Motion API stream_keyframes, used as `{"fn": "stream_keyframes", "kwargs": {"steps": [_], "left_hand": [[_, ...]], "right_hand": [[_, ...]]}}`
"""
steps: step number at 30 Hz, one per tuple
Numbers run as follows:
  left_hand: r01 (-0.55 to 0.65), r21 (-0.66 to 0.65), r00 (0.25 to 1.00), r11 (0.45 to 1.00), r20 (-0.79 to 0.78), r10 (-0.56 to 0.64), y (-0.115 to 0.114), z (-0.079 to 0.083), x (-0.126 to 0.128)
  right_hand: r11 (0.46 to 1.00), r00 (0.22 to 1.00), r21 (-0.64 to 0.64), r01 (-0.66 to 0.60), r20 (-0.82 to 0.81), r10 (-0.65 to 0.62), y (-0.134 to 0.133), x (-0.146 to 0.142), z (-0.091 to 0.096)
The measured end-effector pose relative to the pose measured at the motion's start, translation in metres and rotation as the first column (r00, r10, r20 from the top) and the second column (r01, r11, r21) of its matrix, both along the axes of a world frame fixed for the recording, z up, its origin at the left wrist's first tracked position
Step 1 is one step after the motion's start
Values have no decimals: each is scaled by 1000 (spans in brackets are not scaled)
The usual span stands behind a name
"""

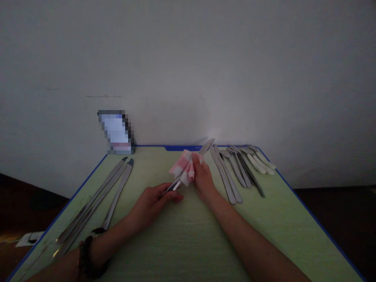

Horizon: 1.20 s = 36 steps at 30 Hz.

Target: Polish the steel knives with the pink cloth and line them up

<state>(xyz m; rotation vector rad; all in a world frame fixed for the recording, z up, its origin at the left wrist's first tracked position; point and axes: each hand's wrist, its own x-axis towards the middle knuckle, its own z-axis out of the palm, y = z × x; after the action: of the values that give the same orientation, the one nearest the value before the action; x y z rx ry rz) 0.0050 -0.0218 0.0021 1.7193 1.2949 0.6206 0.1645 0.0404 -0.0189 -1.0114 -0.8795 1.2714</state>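
Over the middle of the table, my left hand is closed around the handle of a table knife, whose blade points away to the upper right. My right hand pinches a pink and white cloth wrapped about the middle of that knife. The cloth hides part of the blade. Nearest to my right hand lie two table knives, side by side. To the left of my left wrist are several long metal utensils; my forearm covers the near end of one.
Several spoons and forks, some with white handles, lie at the back right of the green table. A blurred phone leans against the wall at the back left. Blue trim edges the table.
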Motion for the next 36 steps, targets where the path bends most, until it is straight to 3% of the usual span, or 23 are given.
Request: {"fn": "stream_keyframes", "kwargs": {"steps": [3,7,19,27,36], "left_hand": [[-15,17,1000,1000,1,15,2,0,-1],[-32,-22,999,999,-7,32,3,-1,-2],[-90,-18,995,996,-34,89,3,2,2],[-118,-1,992,993,40,118,2,-1,-1],[-51,3,998,999,41,51,1,0,-1]], "right_hand": [[996,984,49,-73,168,64,-12,-12,1],[990,961,83,-110,264,85,-18,-17,4],[994,965,91,-54,262,28,-20,-21,2],[982,957,139,-125,277,82,-22,-21,3],[989,955,83,-121,282,93,-19,-19,2]]}}
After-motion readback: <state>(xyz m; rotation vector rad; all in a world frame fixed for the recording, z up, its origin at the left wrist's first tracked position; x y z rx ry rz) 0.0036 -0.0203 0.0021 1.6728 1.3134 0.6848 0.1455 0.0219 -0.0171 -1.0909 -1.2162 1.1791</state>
